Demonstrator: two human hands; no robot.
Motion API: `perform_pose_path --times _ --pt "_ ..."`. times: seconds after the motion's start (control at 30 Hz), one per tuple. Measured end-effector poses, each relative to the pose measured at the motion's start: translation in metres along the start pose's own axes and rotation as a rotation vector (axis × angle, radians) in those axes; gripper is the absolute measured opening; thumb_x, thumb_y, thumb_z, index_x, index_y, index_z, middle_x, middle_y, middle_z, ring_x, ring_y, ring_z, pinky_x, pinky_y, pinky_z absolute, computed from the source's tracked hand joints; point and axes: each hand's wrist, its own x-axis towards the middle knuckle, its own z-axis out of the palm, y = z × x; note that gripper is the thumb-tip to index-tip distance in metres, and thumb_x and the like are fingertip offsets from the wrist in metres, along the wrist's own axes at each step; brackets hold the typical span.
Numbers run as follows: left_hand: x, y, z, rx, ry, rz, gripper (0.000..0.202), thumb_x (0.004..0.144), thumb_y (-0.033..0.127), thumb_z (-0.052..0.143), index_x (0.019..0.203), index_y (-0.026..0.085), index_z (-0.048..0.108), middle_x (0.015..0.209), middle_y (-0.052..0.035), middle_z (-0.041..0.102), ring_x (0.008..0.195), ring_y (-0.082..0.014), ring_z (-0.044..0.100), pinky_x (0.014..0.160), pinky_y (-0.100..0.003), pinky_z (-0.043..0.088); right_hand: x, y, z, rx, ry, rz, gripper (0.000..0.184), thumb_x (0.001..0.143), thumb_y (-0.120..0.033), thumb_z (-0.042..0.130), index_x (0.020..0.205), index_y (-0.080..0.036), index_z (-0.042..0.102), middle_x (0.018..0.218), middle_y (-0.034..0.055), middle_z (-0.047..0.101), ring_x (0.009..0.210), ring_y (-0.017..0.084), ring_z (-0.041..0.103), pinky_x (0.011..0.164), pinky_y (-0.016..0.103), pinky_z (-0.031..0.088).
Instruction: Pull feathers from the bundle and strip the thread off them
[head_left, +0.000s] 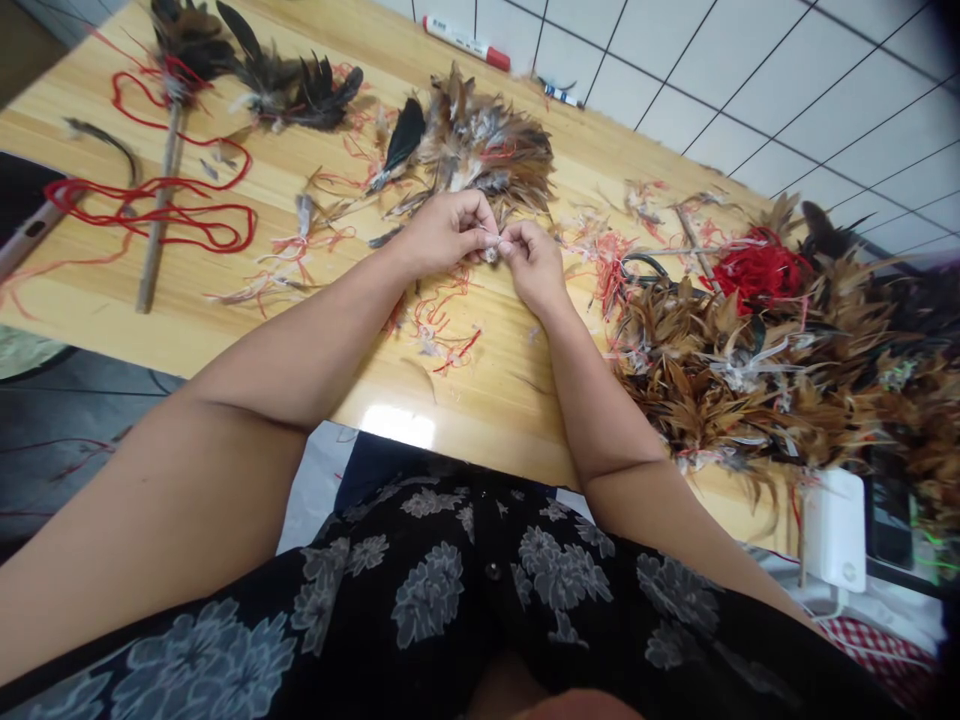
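My left hand (454, 230) is closed, thumb and fingertips pinching the whitish quill end (491, 255) of a feather bunch. My right hand (535, 265) meets it from the other side, its fingertips pressed together at the same quill end. Directly beyond the fingers, a large brown feather bunch (487, 140) fans out on the table; how far it joins the held quills is hidden by my hands. A single dark feather (405, 135) lies at its left. Red thread scraps (442, 320) and bits of fluff are scattered just below my hands.
At left, red cord (187, 215) loops over a wooden stick (159, 230) with dark feathers on its end. Right of my arm lies a big brown feather pile (750, 370), with a red thread heap (765, 270) and scissors handles (643, 265). A marker (465, 42) rests by the tiled wall.
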Motion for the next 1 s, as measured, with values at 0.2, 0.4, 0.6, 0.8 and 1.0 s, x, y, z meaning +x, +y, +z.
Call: perform_pose_path --times 0.2,0.4,0.6,0.8,1.0 --pt "0.002 -0.005 -0.001 -0.031 0.037 0.004 0.028 0.093 0.007 0.090 0.084 0.020 0.067 0.071 -0.0002 0.072 0.066 -0.0167 0.071 0.070 -0.027 0.060 0.001 0.006 -0.006 -0.007 -0.028 -0.015 0.033 0.117 -0.053 0.062 0.109 -0.023 0.073 0.112 0.0065 0.078 0.114 0.026 0.072 0.115 0.051 0.063" --pt "0.002 -0.004 -0.002 -0.046 0.011 -0.007 0.031 0.093 0.010 0.095 0.083 0.020 0.067 0.070 0.0000 0.071 0.065 -0.0166 0.073 0.070 -0.027 0.062 0.001 0.005 -0.009 -0.074 -0.040 -0.033 0.023 0.116 -0.040 0.062 0.104 -0.024 0.071 0.112 0.0064 0.077 0.115 0.026 0.071 0.118 0.052 0.060" --pt "0.000 0.000 -0.001 -0.066 0.035 -0.005 0.030 0.095 0.006 0.092 0.084 0.020 0.068 0.072 0.0000 0.074 0.065 -0.0146 0.072 0.068 -0.025 0.059 0.000 0.003 -0.006 -0.118 -0.080 -0.084 0.015 0.114 -0.034 0.066 0.105 -0.024 0.073 0.115 0.0067 0.079 0.116 0.026 0.072 0.116 0.050 0.059" --pt "-0.001 0.003 0.001 -0.049 0.059 -0.041 0.033 0.094 0.005 0.094 0.083 0.019 0.066 0.070 0.0009 0.071 0.064 -0.0140 0.072 0.070 -0.025 0.059 -0.002 0.002 -0.006 -0.176 -0.092 -0.062 0.026 0.116 -0.047 0.065 0.111 -0.024 0.076 0.118 0.0077 0.081 0.117 0.028 0.074 0.115 0.049 0.060" --pt "-0.001 0.003 0.001 -0.030 0.049 -0.017 0.031 0.093 0.008 0.093 0.083 0.020 0.067 0.068 0.0011 0.069 0.065 -0.0154 0.072 0.069 -0.026 0.059 -0.008 -0.014 -0.013 -0.234 -0.138 -0.036 0.034 0.119 -0.051 0.059 0.108 -0.025 0.079 0.119 0.0087 0.081 0.122 0.029 0.075 0.118 0.047 0.058"
